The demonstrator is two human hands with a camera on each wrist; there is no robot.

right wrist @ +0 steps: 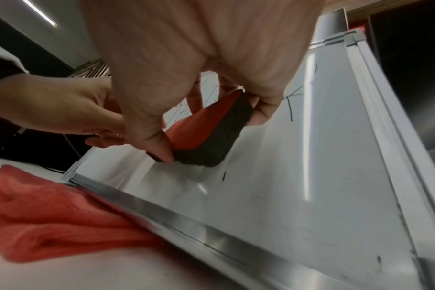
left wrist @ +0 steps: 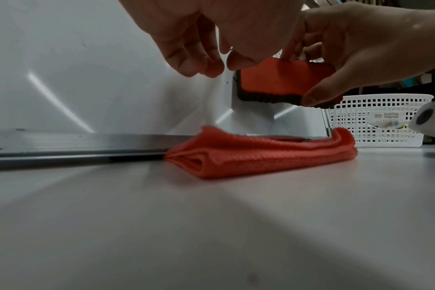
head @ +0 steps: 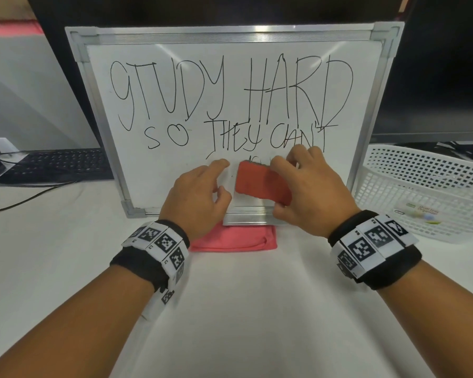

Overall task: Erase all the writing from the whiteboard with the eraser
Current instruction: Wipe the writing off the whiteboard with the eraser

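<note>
Eraser (head: pixel 262 184) pressed dark side down low on the whiteboard (head: pixel 159 173), pinched by the right hand (head: pixel 309 186); left hand (head: pixel 200 192) just beside, fingers loosely curled, holding nothing; barely begun, by the look of it — a bottom patch cleared, both big lines of writing (head: pixel 230 88) left; folded red cloth (head: pixel 235 240) on the worktop (head: pixel 243 309) at the frame.

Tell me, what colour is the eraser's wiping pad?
Black, under a red back; the eraser shows it best from the right wrist.
</note>
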